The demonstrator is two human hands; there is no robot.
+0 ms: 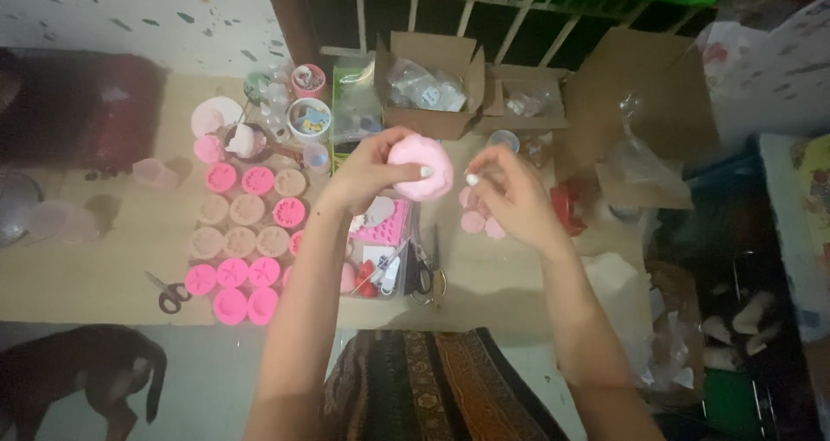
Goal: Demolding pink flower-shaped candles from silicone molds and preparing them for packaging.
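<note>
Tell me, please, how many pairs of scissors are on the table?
2: one pair of scissors at the table's front left edge, another pair beneath the left forearm. More may be hidden.

There's the pink mould (421, 167), a soft, rounded, pale pink lump, held up off the table just above the middle of the frame. It sits tilted in the left hand (370, 180), fingers wrapped round its left side and a thumb across its front. The right hand (510, 197) is just beside it, pinching a tiny white bit (472, 180) close to the lump's right edge.
</note>
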